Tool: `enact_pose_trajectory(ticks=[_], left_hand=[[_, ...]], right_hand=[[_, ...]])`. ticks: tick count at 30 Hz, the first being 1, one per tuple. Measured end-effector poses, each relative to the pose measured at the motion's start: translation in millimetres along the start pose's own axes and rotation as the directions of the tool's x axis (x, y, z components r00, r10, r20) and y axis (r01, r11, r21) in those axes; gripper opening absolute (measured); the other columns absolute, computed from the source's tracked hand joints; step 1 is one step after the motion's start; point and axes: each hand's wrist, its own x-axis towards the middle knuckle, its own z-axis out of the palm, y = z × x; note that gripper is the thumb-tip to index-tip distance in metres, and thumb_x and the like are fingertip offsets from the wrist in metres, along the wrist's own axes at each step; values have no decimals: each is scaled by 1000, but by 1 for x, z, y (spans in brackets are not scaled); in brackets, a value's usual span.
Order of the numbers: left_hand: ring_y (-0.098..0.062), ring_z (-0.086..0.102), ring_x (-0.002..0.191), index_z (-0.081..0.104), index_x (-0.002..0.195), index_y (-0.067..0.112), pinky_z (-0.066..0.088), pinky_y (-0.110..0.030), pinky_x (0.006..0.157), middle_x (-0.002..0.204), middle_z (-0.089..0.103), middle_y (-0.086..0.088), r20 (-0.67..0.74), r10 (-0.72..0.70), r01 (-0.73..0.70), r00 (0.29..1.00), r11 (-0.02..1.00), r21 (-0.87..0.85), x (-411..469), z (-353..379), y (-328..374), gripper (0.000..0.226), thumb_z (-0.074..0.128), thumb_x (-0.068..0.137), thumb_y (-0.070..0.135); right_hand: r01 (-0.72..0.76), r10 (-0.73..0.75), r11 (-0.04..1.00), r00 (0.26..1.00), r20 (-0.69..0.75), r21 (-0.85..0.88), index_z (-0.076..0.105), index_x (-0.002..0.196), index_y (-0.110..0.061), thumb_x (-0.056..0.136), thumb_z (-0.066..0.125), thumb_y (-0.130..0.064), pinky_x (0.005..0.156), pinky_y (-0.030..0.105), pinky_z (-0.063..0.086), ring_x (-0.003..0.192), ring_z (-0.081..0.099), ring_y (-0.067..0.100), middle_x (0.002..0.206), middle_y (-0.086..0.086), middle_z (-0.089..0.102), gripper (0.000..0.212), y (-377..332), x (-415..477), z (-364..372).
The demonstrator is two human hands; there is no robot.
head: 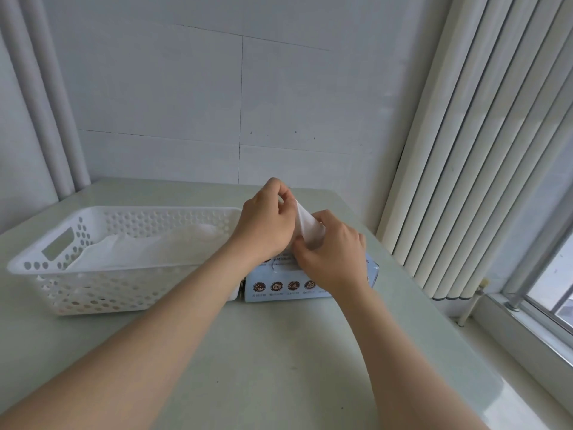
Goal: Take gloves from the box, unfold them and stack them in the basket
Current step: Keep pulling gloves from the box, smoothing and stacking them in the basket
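The glove (305, 225) is a thin, white, half-translucent sheet, still creased into a narrow band. It hangs slanted between both hands, just above the top of the box (279, 287). The left grip (266, 225) is clamped on its upper end, thumb against curled fingers. The right grip (333, 252) pinches its lower end close to the box top. The box is pale blue with a row of round brown icons on its front. It stands on the tabletop (248, 352), against the right end of the white perforated basket (93, 293). Inside the basket, flattened gloves (148, 246) lie in a pale layer.
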Motion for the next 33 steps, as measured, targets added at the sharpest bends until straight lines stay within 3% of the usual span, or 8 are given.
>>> enact_pose_trajectory(ticks=[8, 12, 15, 19, 24, 28, 31, 33], left_hand=[[-25, 69, 74, 54, 105, 23, 56, -41, 65, 83, 72, -8, -17, -24, 23, 1000, 1000, -19, 3, -8, -3, 9, 48, 109, 28], [-14, 58, 56, 57, 102, 27, 49, -42, 58, 76, 69, -7, 69, -21, 24, 997, 998, -50, 4, -10, -3, 11, 49, 110, 27], [-24, 73, 78, 58, 108, 30, 61, -51, 73, 96, 73, -5, 145, -50, 62, 988, 995, -74, 4, -13, -1, 28, 45, 102, 6], [-19, 74, 86, 54, 121, 31, 61, -37, 72, 113, 67, 6, 237, -32, 37, 971, 999, -19, 1, -14, 0, 41, 59, 96, -1], [-12, 69, 90, 49, 128, 27, 57, -28, 74, 111, 63, 9, 259, 24, -58, 966, 990, 125, -3, -7, -4, 37, 70, 98, 22], [-13, 64, 90, 54, 112, 26, 50, -28, 75, 97, 67, 9, 314, 75, -161, 946, 953, 255, -3, -5, -4, 18, 64, 99, 17], [-24, 62, 79, 52, 85, 36, 47, -32, 66, 85, 65, 4, 405, 54, -210, 913, 913, 350, -5, -3, -5, 32, 51, 99, 7], [-25, 63, 81, 61, 87, 37, 52, -34, 69, 96, 70, 1, 461, 8, -215, 887, 891, 399, -7, -1, -5, 37, 46, 98, 6]], right_hand=[[154, -150, 988, 982, -117, 23, 65, 129, -36, 100, 47, -53, 96, 38, 38, 83, 63, 12, 88, -10, 70, 38, -1, -2, 2], [189, -134, 972, 934, -330, 140, 81, 111, -27, 102, 61, -35, 92, 43, 46, 93, 64, 11, 104, -7, 69, 24, 2, 3, 5], [110, -8, 957, 935, -354, 269, 78, 101, -24, 100, 69, -26, 88, 32, 48, 91, 62, 8, 100, -8, 67, 10, 1, 4, 3], [36, 98, 921, 943, -318, 389, 69, 99, -19, 102, 62, -19, 77, 13, 43, 92, 62, 5, 96, -7, 69, 8, -4, 5, -2], [66, 114, 879, 932, -344, 471, 62, 107, -22, 107, 53, -18, 81, 30, 50, 100, 61, 12, 103, -5, 65, 10, -11, 4, -5], [96, 153, 857, 891, -427, 506, 56, 115, -24, 111, 44, -18, 80, 32, 50, 102, 55, 5, 113, -4, 54, 14, -15, 2, -8], [144, 151, 866, 837, -526, 478, 54, 118, -19, 113, 39, -18, 78, 39, 50, 96, 52, 13, 110, 1, 52, 16, -15, 4, -9], [164, 144, 876, 809, -570, 454, 53, 118, -18, 112, 37, -17, 80, 44, 49, 95, 52, 18, 109, 5, 52, 17, -14, 5, -9]])
